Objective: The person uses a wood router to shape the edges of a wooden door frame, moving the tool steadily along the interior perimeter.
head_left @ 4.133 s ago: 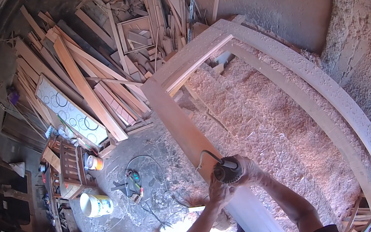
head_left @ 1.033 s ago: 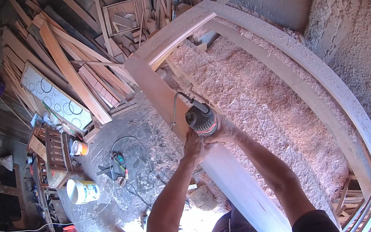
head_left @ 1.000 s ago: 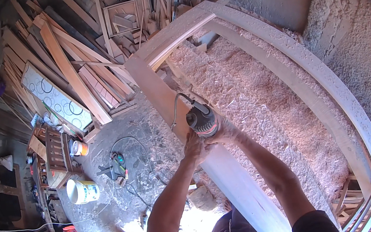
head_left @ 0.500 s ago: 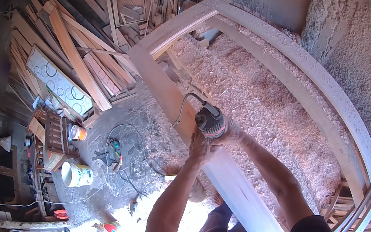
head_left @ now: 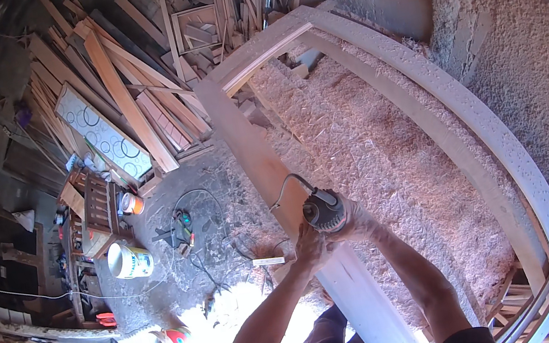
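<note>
In the head view, a black corded power tool with a cylindrical motor (head_left: 324, 209) rests on the near board (head_left: 254, 149) of a large wooden frame (head_left: 376, 44). My left hand (head_left: 310, 246) grips the left side of the tool's base, fingers wrapped at it. My right hand (head_left: 354, 222) is closed round its right side. The tool's bit and base are hidden under my hands. The cord loops up from the top of the motor. The board is pale near me and more reddish farther away. The frame's far right rail is curved and sprinkled with shavings.
Wood shavings (head_left: 405, 179) cover the ground inside the frame. Planks (head_left: 122, 95) lean in a pile behind. At left lie a slatted wooden piece (head_left: 97, 210), a white bucket (head_left: 129, 260), tools with cords (head_left: 184, 232) and a patterned panel (head_left: 101, 131). A rough wall (head_left: 509, 62) stands right.
The tool and both hands went away from me along the board between the oldest frame and a second ago. Since then they have come back toward me, slightly rightward.
</note>
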`<act>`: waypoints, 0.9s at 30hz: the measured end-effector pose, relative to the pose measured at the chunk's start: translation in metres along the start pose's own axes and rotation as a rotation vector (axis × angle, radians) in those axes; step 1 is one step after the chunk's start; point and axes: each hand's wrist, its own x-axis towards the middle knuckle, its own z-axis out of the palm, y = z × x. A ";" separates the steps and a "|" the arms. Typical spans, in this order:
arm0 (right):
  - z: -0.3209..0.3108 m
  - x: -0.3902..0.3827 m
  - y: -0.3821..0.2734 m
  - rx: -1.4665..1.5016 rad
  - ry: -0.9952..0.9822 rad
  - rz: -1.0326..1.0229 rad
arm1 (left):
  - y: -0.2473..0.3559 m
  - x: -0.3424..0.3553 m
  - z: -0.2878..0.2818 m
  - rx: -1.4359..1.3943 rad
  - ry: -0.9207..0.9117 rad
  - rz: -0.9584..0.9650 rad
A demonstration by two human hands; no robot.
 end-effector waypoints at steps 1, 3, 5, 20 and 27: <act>0.001 -0.008 -0.006 0.025 0.015 -0.020 | 0.008 -0.009 0.005 0.038 0.064 0.016; 0.001 -0.027 -0.023 0.071 0.039 -0.061 | 0.018 -0.023 0.012 -0.167 0.053 -0.016; -0.001 -0.051 -0.005 -0.043 0.016 0.029 | 0.037 -0.034 0.013 -0.489 0.042 -0.077; -0.006 -0.130 -0.023 -0.252 0.002 -0.081 | 0.073 -0.109 0.075 -0.739 -0.007 -0.096; 0.010 -0.101 0.003 -0.180 0.005 -0.030 | 0.057 -0.092 0.041 -0.867 -0.078 -0.205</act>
